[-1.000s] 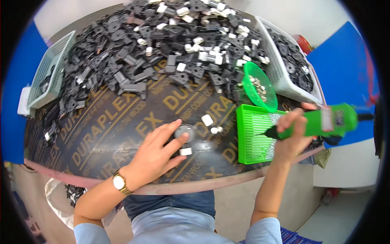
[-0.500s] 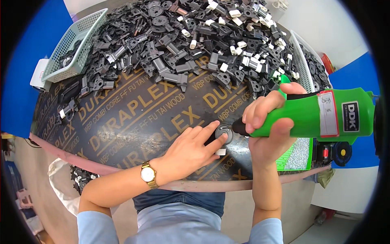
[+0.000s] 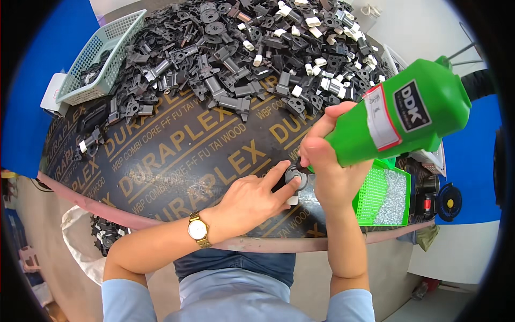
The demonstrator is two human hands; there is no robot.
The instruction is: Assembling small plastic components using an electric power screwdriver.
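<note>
Fingers of my left hand point(image 3: 252, 197) press a small black plastic part with a round grey disc point(image 3: 294, 180) down on the table. A white block point(image 3: 292, 200) shows at the part's near side, and much of the part is hidden under the fingers. My right hand point(image 3: 335, 180) is wrapped round a green electric screwdriver point(image 3: 386, 129). Its body slants up to the right. The dark tip reaches down to the disc; whether it touches a screw there is too small to tell.
A big heap of black plastic parts point(image 3: 230, 64), some with white blocks, covers the table's far side. A pale green basket point(image 3: 110, 75) stands far left. By my right forearm lies a green tray point(image 3: 369, 198) with many small silvery screws. A dark cable point(image 3: 477, 84) leaves the screwdriver.
The screwdriver has tilted from nearly level to steeply raised, its rear end swinging up and its tip coming onto the disc. My right hand turned with it; my left hand stays put.
</note>
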